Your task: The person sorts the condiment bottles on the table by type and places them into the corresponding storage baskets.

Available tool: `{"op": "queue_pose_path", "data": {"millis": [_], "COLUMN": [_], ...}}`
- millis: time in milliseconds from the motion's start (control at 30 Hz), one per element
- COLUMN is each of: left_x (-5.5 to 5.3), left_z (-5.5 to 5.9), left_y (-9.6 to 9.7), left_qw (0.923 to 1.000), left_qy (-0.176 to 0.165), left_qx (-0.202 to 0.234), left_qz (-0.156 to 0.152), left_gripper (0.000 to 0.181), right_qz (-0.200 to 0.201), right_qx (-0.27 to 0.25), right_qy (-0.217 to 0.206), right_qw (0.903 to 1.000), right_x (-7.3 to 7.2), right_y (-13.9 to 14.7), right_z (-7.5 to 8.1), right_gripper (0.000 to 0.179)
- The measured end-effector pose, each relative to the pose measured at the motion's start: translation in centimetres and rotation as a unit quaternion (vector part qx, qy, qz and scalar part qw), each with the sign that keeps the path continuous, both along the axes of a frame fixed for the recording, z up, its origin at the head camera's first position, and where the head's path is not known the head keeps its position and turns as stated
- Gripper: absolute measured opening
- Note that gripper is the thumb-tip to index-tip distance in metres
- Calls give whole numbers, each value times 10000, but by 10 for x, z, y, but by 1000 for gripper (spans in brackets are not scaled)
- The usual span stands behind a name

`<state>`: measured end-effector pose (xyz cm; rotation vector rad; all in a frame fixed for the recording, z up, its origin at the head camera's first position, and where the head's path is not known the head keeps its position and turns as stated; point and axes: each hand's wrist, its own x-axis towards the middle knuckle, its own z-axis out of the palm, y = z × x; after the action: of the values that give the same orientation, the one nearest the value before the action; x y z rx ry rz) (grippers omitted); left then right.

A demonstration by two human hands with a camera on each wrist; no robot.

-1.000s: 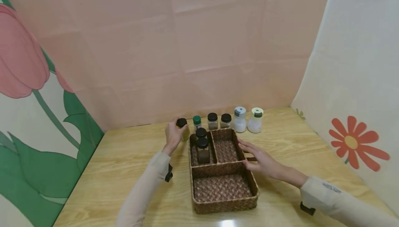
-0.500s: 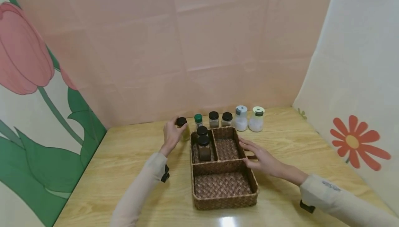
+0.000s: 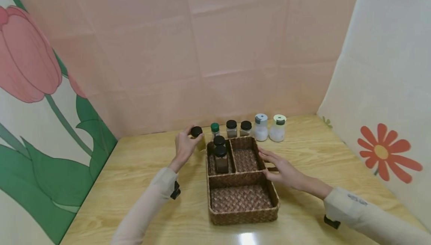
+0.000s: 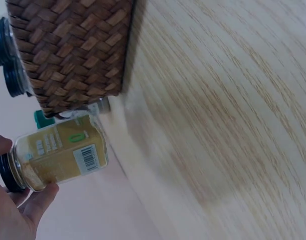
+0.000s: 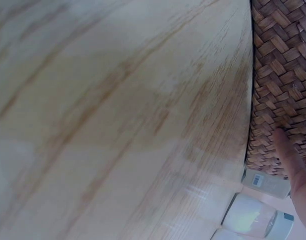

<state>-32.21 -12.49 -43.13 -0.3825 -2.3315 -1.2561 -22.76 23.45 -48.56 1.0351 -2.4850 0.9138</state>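
My left hand (image 3: 185,146) holds a spice jar (image 4: 63,152) of yellow-brown powder by its black lid, just left of the woven basket (image 3: 244,218). In the left wrist view the jar's barcode label shows, and thumb and fingers are at the lid and neck. Whether its base touches the table cannot be told. My right hand (image 3: 286,174) rests on the basket's right wall, fingers extended; one finger (image 5: 287,150) lies against the weave. Two black-lidded jars, the nearer dark one (image 3: 221,162) and one behind it (image 3: 219,141), stand in the basket's back-left compartment.
Behind the basket stand a green-lidded bottle (image 3: 215,129), two black-lidded jars (image 3: 231,129) (image 3: 245,129), a blue-topped white shaker (image 3: 260,129) and a yellow-topped one (image 3: 277,129). A pink cloth (image 3: 202,50) hangs behind the wooden table (image 3: 144,177).
My left hand and forearm have shifted slightly left, with the jar still held. The right hand stays on the basket. The head view has shifted a little.
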Motion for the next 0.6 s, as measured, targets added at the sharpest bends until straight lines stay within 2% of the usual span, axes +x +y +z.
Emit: {"op": "queue_pose_path", "data": {"millis": [267, 600], "left_x": [9, 14], "left_z": [7, 16], "left_y": [-1, -5], "left_qw": [9998, 9995], "left_qy": [-21, -25], "left_qx": [162, 230], "left_qz": [-105, -220], "left_gripper": [49, 50], "right_qz": [16, -4], "right_qx": [-22, 3], "right_qy": [-70, 6], "right_qw": [10000, 10000], "right_x": [1, 1], "right_y": [0, 0], "right_z": [-1, 1], "right_gripper": [56, 55]}}
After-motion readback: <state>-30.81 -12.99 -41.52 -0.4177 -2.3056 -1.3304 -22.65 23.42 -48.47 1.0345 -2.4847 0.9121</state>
